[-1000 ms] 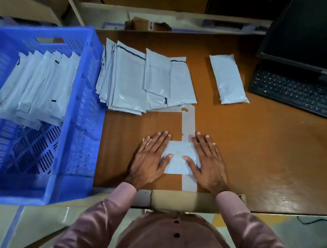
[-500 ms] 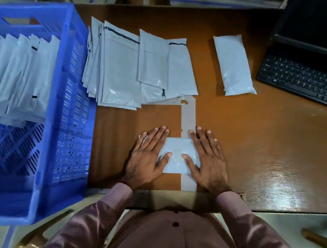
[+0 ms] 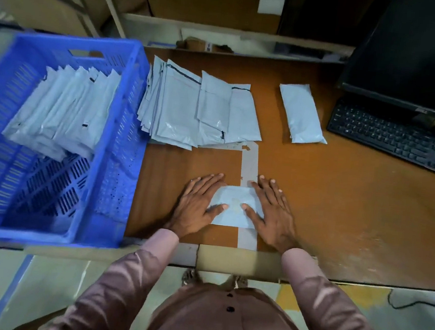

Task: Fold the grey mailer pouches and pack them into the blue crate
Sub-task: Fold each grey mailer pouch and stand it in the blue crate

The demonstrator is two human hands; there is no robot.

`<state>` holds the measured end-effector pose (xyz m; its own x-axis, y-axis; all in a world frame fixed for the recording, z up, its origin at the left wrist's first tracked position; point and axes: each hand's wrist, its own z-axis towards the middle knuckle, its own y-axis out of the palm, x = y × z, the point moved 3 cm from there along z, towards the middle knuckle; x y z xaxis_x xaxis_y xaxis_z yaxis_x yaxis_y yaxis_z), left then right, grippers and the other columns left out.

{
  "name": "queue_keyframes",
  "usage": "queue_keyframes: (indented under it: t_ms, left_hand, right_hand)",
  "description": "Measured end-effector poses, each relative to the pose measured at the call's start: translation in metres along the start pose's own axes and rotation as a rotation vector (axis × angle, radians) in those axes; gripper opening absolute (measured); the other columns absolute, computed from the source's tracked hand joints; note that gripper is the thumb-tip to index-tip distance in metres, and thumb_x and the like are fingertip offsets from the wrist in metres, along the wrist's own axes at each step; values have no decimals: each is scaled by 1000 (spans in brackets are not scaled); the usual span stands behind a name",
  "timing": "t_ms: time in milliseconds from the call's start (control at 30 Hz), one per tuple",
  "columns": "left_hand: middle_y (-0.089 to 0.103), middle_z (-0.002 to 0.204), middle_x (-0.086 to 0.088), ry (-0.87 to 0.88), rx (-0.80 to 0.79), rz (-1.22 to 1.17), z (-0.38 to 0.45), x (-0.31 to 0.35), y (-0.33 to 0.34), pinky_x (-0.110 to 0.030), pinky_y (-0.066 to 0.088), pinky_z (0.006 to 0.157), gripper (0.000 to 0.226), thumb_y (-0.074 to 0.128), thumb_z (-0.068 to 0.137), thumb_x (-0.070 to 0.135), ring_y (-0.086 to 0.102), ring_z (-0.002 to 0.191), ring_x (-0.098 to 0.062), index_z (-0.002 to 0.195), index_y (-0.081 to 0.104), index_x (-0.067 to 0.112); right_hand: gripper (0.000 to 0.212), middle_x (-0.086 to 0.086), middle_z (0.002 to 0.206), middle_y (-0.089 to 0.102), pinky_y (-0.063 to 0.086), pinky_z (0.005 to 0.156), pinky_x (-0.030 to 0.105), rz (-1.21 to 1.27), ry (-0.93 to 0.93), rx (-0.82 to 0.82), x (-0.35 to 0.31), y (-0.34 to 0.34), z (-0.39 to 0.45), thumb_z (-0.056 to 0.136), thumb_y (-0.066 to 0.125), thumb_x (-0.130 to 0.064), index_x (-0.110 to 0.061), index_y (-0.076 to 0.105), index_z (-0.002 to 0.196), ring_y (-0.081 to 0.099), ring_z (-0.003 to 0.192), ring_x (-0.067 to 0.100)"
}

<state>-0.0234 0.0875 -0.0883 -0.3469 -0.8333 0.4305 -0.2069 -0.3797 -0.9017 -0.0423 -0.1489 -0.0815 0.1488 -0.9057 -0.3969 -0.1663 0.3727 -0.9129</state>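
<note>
Folded grey plastic mailer pouch (image 3: 234, 207): laid flat on the brown wooden desk (image 3: 341, 204), near edge, centre, over a pale tape strip (image 3: 250, 165). It is pressed down at its left side by the left hand (image 3: 197, 205) and at its right side by the right hand (image 3: 273, 213) (fingers straight, nothing grasped by either).

Loose stack of flat grey mailer pouches (image 3: 190, 108): spread at the far left of the desk, beside the crate.

Blue slotted plastic crate (image 3: 112, 137): left of the desk; a row of folded grey pouches (image 3: 63, 116) is leaned inside, far half.

Filled grey packet (image 3: 301, 113): far right, near the black keyboard (image 3: 396, 135).
</note>
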Motion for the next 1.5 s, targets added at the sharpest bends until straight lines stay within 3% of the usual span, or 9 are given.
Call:
queue_keyframes:
  t_ms: [233,333,400,500,633,733,967,1233,1500]
  left_hand:
    - [62,129,9,-88,-170,58,31,25,-42,-37,32,108,39,76,84,49,54,124,-18,115,58,35]
    - [70,114,12,-98,-243,-41,34,28,-64,-38,49,95,34,81,69,48,66,104,-17,91,54,46]
    - [75,107,7,-87,-216,-52,32,34,-89,-32,54,81,24,79,69,38,68,96,-16,87,63,39]
    - [75,96,-5,-21,-53,18,31,40,-134,-20,43,72,28,78,77,21,65,86,-14,105,78,24]
    - [74,103,3,65,68,133,27,36,-189,-35,42,104,38,75,76,19,62,101,-17,113,77,26]
    - [72,103,4,82,136,234,19,18,-220,-42,20,125,38,71,72,15,63,107,-17,109,75,24]
    - [67,95,8,211,284,346,-10,-11,-300,-35,-18,123,35,73,71,19,64,109,-12,105,74,30]
    - [65,95,9,323,279,285,-50,-95,-349,-52,5,128,27,77,76,17,63,107,-15,101,72,28]
    - [65,98,9,400,179,200,-65,-154,-366,-34,0,127,29,72,79,9,61,106,-13,103,72,26]
  right_hand:
    - [55,5,151,52,23,124,43,-86,-45,-90,-17,-30,18,96,59,-59,-21,56,136,42,145,27]
    - [39,4,112,71,53,87,40,-27,-16,-171,-39,-54,22,90,72,-46,-26,52,117,67,104,31]
    - [41,3,105,72,55,70,37,13,-41,-199,-54,-70,24,87,76,-41,-28,49,116,68,91,29]
    - [44,2,107,72,59,75,39,89,-83,-184,-82,-100,30,85,78,-41,-28,58,121,67,92,26]
    - [47,-3,121,69,57,88,39,164,-134,-133,-124,-130,43,87,77,-41,-24,64,129,65,104,23]
    - [43,0,125,71,58,87,39,161,-171,-39,-157,-142,47,91,74,-42,-24,64,129,67,104,25]
    - [32,-2,110,72,51,71,22,184,-194,158,-230,-156,37,94,72,-42,-24,65,120,63,83,15]
    - [16,-7,87,69,61,70,42,172,-123,310,-335,-140,36,91,71,-43,-31,65,100,65,74,18]
    - [15,-6,74,61,52,59,39,200,-30,306,-413,-109,30,92,68,-38,-30,56,91,60,66,17]
